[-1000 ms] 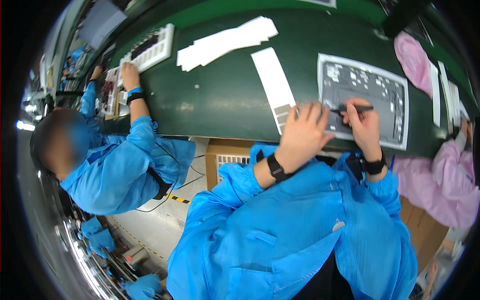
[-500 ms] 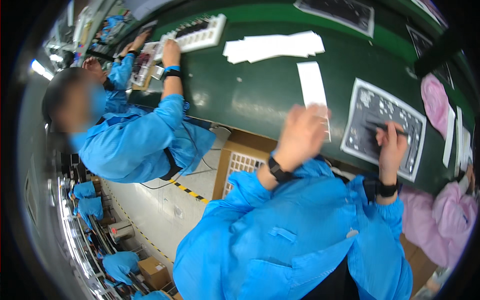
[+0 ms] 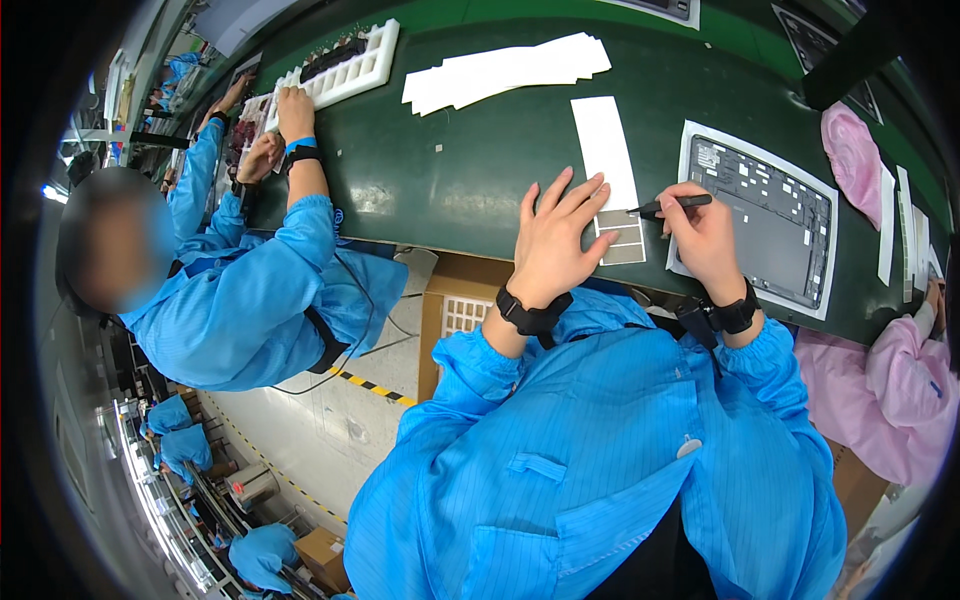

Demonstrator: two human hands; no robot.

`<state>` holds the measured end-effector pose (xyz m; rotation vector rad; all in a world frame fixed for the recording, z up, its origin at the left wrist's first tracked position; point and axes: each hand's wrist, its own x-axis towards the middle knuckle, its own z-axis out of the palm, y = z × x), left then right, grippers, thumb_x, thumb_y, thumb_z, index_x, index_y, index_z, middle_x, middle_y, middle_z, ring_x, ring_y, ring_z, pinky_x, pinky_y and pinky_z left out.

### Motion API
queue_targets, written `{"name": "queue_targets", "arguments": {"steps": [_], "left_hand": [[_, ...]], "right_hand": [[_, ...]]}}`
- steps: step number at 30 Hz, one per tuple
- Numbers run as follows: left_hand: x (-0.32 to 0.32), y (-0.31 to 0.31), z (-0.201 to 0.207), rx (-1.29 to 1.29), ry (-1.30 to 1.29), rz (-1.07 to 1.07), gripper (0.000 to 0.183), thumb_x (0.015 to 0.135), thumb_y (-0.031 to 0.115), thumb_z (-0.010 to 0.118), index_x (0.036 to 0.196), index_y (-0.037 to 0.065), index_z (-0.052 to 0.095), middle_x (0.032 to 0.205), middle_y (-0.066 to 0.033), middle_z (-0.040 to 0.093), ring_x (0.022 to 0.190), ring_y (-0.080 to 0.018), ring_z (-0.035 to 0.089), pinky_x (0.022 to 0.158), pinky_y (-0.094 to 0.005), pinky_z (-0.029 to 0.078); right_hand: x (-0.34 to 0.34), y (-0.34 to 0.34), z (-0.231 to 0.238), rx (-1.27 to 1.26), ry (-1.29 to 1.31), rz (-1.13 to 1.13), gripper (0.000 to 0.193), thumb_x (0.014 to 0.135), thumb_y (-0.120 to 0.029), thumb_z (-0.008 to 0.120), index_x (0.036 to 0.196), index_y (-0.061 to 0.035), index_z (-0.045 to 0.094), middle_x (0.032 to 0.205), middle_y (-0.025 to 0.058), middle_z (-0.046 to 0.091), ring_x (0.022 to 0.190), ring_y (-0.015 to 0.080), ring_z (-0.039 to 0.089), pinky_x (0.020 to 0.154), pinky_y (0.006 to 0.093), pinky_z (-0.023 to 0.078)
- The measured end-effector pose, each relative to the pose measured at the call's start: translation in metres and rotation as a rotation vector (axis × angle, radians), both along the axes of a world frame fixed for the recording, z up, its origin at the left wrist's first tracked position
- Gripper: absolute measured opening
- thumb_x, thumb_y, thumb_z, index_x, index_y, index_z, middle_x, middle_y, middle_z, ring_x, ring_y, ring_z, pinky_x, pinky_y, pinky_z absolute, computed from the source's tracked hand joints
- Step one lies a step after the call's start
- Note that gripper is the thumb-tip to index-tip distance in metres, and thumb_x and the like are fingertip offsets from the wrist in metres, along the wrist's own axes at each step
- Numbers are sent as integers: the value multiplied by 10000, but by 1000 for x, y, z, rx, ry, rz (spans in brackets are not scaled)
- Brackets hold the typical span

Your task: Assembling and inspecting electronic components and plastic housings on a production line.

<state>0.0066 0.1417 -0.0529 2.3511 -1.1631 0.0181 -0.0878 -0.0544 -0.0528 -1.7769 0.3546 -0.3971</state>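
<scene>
The right hand (image 3: 703, 235) pinches slim black tweezers (image 3: 672, 205) right of centre, tips aimed at the white backing strip (image 3: 611, 170). The left hand (image 3: 556, 240) lies open, fingers spread, pinning the strip's lower end on the green table (image 3: 450, 170). The grey stickers (image 3: 622, 240) look thin, floppy, probably tacky; lift by a corner.

We see dark green tabletop (image 3: 450, 170), long, curving across view. On it: narrow white strip (image 3: 608, 165) with grey squares at near end; fanned stack of white strips (image 3: 505, 75) farther back; white slotted tray (image 3: 350, 65) at far left; white-bordered tray (image 3: 760, 215) holding dark panel at right; pink cloth (image 3: 853, 150) and more white strips (image 3: 887, 225) at right end.
</scene>
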Motion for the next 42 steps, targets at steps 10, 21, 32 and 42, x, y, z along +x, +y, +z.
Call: {"name": "queue_targets", "arguments": {"steps": [10, 21, 32, 42], "left_hand": [[2, 1, 1, 6, 15, -2, 515, 847, 348, 680, 1320, 165, 593, 1439, 9, 509, 1396, -297, 362, 1132, -558, 205], [2, 1, 1, 26, 8, -6, 521, 854, 364, 673, 1332, 177, 584, 1450, 16, 496, 1402, -298, 352, 1134, -556, 204], [6, -4, 6, 46, -3, 17, 484, 943, 98, 521, 1420, 176, 490, 1508, -125, 401, 1357, -330, 399, 1110, -497, 290], [-114, -121, 24, -246, 136, -562, 300, 832, 86, 649, 1123, 17, 630, 1248, -135, 580, 1181, -309, 541, 989, -415, 419]], "right_hand": [[0, 3, 0, -8, 8, 1, 154, 938, -99, 593, 965, 37, 659, 748, 55, 658, 669, 86, 608, 597, 225, 474], [-4, 3, 0, -94, 26, 36, 170, 959, -102, 578, 1013, 43, 648, 768, 57, 656, 649, 100, 614, 640, 244, 518], [-61, -77, 35, 191, -162, -326, 210, 975, -117, 573, 1090, 42, 644, 675, 38, 605, 586, 85, 574, 641, 236, 519], [-210, -195, -18, 281, -196, -572, 195, 951, -95, 588, 1089, 31, 645, 708, 82, 662, 522, 52, 512, 475, 179, 345]]}}
